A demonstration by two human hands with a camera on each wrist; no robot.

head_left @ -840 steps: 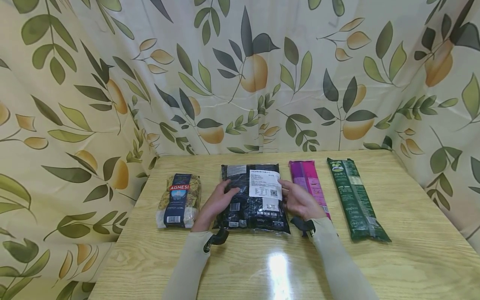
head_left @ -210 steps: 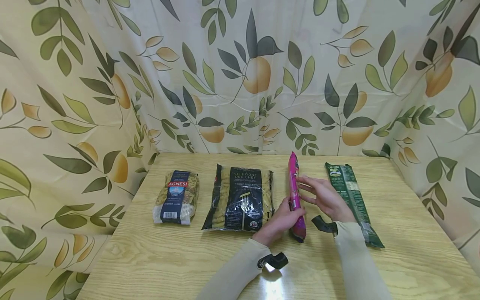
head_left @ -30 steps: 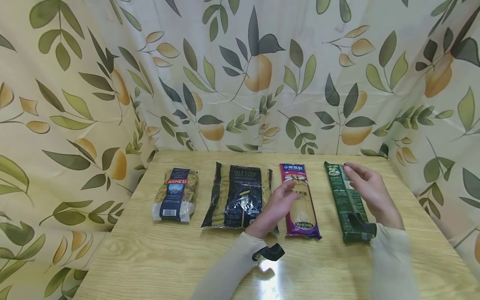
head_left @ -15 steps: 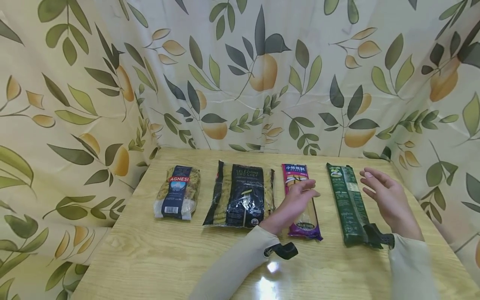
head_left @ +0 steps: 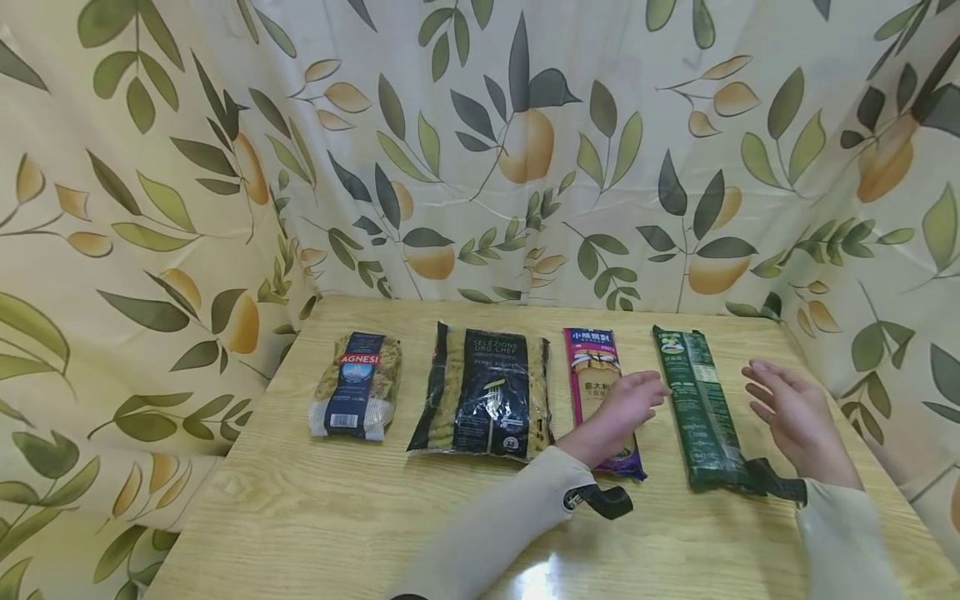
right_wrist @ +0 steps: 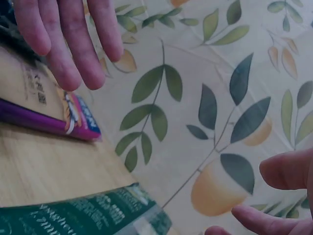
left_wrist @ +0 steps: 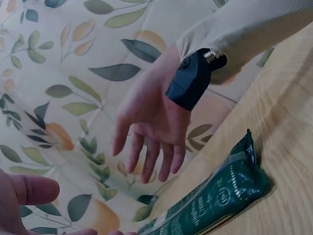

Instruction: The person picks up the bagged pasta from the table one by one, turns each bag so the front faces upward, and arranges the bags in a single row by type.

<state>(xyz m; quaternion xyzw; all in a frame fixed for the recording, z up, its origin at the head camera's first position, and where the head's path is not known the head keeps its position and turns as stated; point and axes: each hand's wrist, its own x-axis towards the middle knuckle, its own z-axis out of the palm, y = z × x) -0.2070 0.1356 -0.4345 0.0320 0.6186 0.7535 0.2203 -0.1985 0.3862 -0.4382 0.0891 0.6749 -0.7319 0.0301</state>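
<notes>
A long green spaghetti packet point(head_left: 697, 408) lies on the table, with its printed text and a lengthwise seam facing up. My left hand point(head_left: 618, 412) hovers between it and the pink-purple pasta packet point(head_left: 592, 371), covering part of the latter. Right of the green packet, my right hand point(head_left: 798, 421) is raised with the fingers loosely bent. Neither hand holds anything. The left wrist view has the right hand point(left_wrist: 159, 117) above the green packet's end point(left_wrist: 230, 191). In the right wrist view, the left hand's fingers point(right_wrist: 78, 44) hang near the pink-purple packet point(right_wrist: 73, 120).
A black penne bag point(head_left: 491, 392) lies front up left of the pink-purple packet. Farther left is an Agnesi pasta bag point(head_left: 356, 383). Wooden tabletop point(head_left: 315, 517) stretches in front of the row. A leaf-and-fruit patterned curtain point(head_left: 480, 167) borders the back and sides.
Over the earlier frames the black bag and the pink-purple packet have turned from back to front. In the last second both hands have shifted right, the right one off the green packet.
</notes>
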